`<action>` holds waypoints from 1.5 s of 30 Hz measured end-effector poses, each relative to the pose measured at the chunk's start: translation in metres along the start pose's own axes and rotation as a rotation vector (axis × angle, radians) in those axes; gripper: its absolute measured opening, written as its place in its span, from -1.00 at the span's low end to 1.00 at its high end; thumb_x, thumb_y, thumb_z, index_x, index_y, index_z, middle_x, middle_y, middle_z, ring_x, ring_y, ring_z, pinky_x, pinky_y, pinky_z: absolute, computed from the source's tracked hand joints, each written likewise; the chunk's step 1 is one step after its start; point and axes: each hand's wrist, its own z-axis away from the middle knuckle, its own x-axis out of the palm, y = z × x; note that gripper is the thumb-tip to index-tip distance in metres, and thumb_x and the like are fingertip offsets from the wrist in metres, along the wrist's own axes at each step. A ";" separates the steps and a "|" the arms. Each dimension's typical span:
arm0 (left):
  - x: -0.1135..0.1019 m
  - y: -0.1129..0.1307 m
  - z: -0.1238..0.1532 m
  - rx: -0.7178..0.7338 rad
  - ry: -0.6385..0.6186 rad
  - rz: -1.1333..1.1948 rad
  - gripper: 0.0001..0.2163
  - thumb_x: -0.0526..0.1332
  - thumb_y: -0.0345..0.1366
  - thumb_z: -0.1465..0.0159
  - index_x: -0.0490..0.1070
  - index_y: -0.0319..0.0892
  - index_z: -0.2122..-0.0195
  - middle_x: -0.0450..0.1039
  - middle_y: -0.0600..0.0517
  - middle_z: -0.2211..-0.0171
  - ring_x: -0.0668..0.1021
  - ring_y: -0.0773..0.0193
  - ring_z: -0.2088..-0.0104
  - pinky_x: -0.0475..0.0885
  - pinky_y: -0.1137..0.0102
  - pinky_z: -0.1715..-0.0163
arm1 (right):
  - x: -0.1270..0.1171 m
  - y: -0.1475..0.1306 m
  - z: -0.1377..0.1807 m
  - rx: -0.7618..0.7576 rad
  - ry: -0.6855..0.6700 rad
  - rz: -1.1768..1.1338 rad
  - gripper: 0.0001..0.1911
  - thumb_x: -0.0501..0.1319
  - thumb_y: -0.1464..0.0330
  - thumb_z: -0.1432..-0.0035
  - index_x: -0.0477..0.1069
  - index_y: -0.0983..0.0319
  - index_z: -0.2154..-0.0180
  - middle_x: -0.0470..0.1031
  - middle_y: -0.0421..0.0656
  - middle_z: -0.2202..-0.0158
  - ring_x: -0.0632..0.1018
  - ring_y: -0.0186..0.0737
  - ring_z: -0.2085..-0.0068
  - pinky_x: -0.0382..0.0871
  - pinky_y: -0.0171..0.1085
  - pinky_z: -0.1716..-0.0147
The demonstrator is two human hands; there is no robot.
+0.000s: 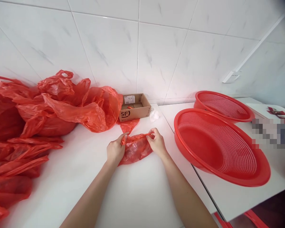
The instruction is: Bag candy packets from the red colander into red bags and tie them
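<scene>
Between my two hands a thin red plastic bag (pixel 136 150) is stretched, its upper edge bunched into a narrow band. My left hand (pixel 115 150) is closed around the bag's left end, with a bit of red plastic poking out by the thumb. At the other end, my right hand (pixel 157 141) pinches the band between thumb and fingers. The lower part of the bag hangs down to the white table (pixel 137 196). Just behind my hands stands an open cardboard box (pixel 137 112) with a small red item inside.
Several filled red plastic bags (pixel 59 117) are heaped along the left. Two red perforated baskets (pixel 199 148) stand at right, one behind the other. Crumpled white tissue (pixel 154 114) lies beside the box. A tiled wall (pixel 114 50) closes off the back. Tables meet at a seam.
</scene>
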 end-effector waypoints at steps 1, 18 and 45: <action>0.001 0.000 -0.001 0.001 -0.003 -0.019 -0.60 -0.12 -0.13 -0.40 0.42 0.09 -0.10 0.63 0.02 0.27 0.57 0.13 0.38 0.35 0.32 0.33 | 0.001 0.001 0.000 0.009 -0.002 0.013 -0.90 0.07 0.33 -0.07 0.22 0.11 0.30 0.44 -0.30 0.45 0.45 -0.25 0.43 0.28 -0.30 0.39; 0.011 -0.011 0.000 0.113 0.024 -0.173 -0.48 0.01 -0.55 -0.11 0.50 -0.02 -0.02 0.61 -0.01 0.20 0.57 0.11 0.17 0.16 0.18 -0.03 | 0.017 0.000 -0.007 0.011 -0.020 0.435 -0.68 0.08 0.01 -0.23 0.24 0.13 0.30 0.46 -0.23 0.48 0.46 -0.19 0.45 0.06 -0.31 0.47; -0.043 -0.020 0.046 0.013 -0.119 -0.134 -0.66 -0.10 -0.14 -0.37 0.48 0.02 0.26 0.54 0.13 0.13 0.49 0.15 0.12 0.35 0.37 0.32 | 0.000 0.024 -0.024 -0.038 0.182 0.134 -0.70 0.11 0.22 -0.20 0.06 0.14 0.50 0.27 -0.30 0.58 0.29 -0.28 0.53 0.07 -0.33 0.46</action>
